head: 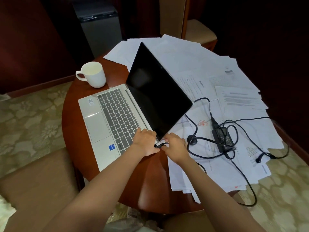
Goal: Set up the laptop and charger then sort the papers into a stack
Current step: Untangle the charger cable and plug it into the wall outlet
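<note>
Laptop [117, 114] open, screen dark, on round wooden table [75, 139]. Black plug [158, 145] at its near right corner, pinched in right hand [175, 146]. Left hand [145, 141] clasping that corner, fingers on top, thumb at the edge. Charger brick [223, 138] and tangled cable [240, 171] on scattered papers [192, 61] to the right. White mug [93, 74] to the left.

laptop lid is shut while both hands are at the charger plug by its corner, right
No, the laptop lid is open, screen dark, in the head view. The left hand and right hand are at the charger plug by its corner.
</note>
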A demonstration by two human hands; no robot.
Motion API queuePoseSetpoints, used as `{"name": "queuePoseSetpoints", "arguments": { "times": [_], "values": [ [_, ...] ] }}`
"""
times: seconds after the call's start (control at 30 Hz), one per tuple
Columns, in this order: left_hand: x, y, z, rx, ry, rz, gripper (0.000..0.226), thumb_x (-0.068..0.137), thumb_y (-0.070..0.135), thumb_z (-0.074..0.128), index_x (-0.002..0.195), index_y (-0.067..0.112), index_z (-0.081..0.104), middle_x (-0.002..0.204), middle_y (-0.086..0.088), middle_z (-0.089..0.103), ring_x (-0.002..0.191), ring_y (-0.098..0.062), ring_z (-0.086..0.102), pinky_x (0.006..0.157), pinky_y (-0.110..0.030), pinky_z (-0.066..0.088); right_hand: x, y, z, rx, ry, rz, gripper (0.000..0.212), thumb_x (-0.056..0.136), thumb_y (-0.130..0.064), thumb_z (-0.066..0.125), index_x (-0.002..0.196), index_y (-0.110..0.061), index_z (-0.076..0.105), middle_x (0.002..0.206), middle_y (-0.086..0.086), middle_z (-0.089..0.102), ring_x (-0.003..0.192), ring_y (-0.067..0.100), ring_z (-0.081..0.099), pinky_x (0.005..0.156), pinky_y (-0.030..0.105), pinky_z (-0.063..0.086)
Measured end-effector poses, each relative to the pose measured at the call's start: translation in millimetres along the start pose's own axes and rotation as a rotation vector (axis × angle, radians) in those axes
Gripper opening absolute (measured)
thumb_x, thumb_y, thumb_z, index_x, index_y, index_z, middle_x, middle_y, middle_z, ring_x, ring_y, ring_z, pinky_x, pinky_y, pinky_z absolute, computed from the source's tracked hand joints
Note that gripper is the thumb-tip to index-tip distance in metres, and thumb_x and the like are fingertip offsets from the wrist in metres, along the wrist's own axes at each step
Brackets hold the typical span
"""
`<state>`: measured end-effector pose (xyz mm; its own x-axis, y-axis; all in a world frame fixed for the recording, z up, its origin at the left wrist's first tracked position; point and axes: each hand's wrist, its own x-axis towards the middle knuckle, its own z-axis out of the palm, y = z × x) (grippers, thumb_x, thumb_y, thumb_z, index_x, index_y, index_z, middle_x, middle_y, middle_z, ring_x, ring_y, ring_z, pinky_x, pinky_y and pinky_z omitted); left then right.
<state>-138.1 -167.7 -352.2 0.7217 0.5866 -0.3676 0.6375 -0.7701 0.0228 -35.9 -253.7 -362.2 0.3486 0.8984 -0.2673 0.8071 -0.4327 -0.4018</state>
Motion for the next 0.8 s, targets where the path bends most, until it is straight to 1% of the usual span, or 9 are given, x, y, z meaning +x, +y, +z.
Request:
{"name": "queuePoseSetpoints", "arguments": {
  "times": [0.13,0.33,0.4,0.5,0.57,0.63,0.67,0.73,0.8],
  "values": [
    [-2.3,7.1,-2.3,0.031,-0.048,-0.043,0.054,0.088,0.047,0.052,0.13,0.012,0.044,0.13,-0.008,0.051,0.125,-0.026,0.042,0.11,-0.041,0.022,-20.6,11.4,-15.6,0.186,0.196,0.026,0.036,0.093,-0.006,0.044,0.128,-0.011,0.054,0.13,0.006,0.051,0.114,0.022,0.053,0.099,0.027,0.039],
    [-8.9,38.4,-7.5,0.081,-0.048,0.018,0.032,0.094,0.024,0.043,0.123,0.011,0.05,0.126,-0.01,0.053,0.119,-0.028,0.047,0.101,-0.037,0.031,-40.4,41.6,-66.3,0.452,0.621,0.216,0.032,0.084,0.008,0.047,0.109,-0.001,0.064,0.107,0.009,0.062,0.09,0.023,0.059,0.073,0.009,0.037],
    [-10.6,55.8,-15.0,-0.036,-0.037,0.059,0.029,0.095,0.022,0.04,0.119,0.008,0.048,0.122,-0.011,0.054,0.114,-0.029,0.051,0.093,-0.035,0.038,-46.6,48.6,-82.9,0.6,0.694,0.319,0.029,0.084,0.007,0.047,0.101,-0.007,0.066,0.096,0.008,0.064,0.077,0.016,0.058,0.069,0.014,0.042],
    [-11.1,81.2,-31.8,-0.222,0.023,0.138,0.034,0.095,0.026,0.041,0.124,0.008,0.04,0.123,-0.01,0.051,0.111,-0.029,0.052,0.084,-0.035,0.042,-57.8,51.1,-109.6,1.088,0.748,0.391,0.026,0.085,0.008,0.046,0.077,-0.012,0.061,0.069,0.01,0.062,0.049,0.009,0.058,0.05,0.02,0.048],
    [-7.8,98.1,-41.8,-0.446,-0.001,0.174,0.049,0.092,0.032,0.049,0.134,0.013,0.032,0.129,-0.009,0.047,0.114,-0.028,0.051,0.085,-0.033,0.041,-66.6,53.2,-125.9,1.346,0.789,0.392,0.027,0.086,0.01,0.045,0.074,-0.009,0.059,0.057,0.004,0.06,0.039,0.007,0.054,0.042,0.017,0.045],
    [-3.2,115.0,-50.1,-0.748,-0.117,0.195,0.065,0.088,0.035,0.059,0.14,0.019,0.025,0.135,-0.009,0.04,0.121,-0.024,0.046,0.091,-0.03,0.039,-75.1,60.6,-136.4,1.516,0.907,0.433,0.028,0.087,0.01,0.042,0.072,-0.008,0.057,0.049,0.001,0.058,0.035,0.007,0.05,0.039,0.016,0.04],
    [-2.0,122.7,-54.5,-0.873,-0.182,0.206,0.069,0.086,0.035,0.062,0.142,0.021,0.023,0.139,-0.008,0.037,0.124,-0.023,0.044,0.092,-0.026,0.038,-78.4,65.6,-137.9,1.534,0.978,0.476,0.029,0.088,0.009,0.039,0.071,-0.008,0.056,0.05,0.002,0.057,0.035,0.007,0.048,0.038,0.016,0.039],
    [0.4,134.1,-59.3,-1.028,-0.277,0.218,0.071,0.087,0.032,0.063,0.144,0.022,0.021,0.142,-0.005,0.033,0.129,-0.021,0.041,0.092,-0.022,0.034,-83.7,78.9,-135.1,1.323,1.081,0.586,0.031,0.088,0.007,0.037,0.069,-0.01,0.056,0.062,0.005,0.056,0.043,0.009,0.052,0.044,0.019,0.043],
    [3.5,140.3,-60.3,-1.104,-0.324,0.207,0.066,0.089,0.028,0.061,0.143,0.022,0.024,0.137,-0.003,0.037,0.126,-0.019,0.043,0.088,-0.018,0.037,-82.4,97.1,-123.8,0.917,0.953,0.671,0.029,0.085,0.007,0.039,0.081,-0.012,0.06,0.081,0.004,0.059,0.066,0.019,0.056,0.054,0.025,0.044]
  ]
}}
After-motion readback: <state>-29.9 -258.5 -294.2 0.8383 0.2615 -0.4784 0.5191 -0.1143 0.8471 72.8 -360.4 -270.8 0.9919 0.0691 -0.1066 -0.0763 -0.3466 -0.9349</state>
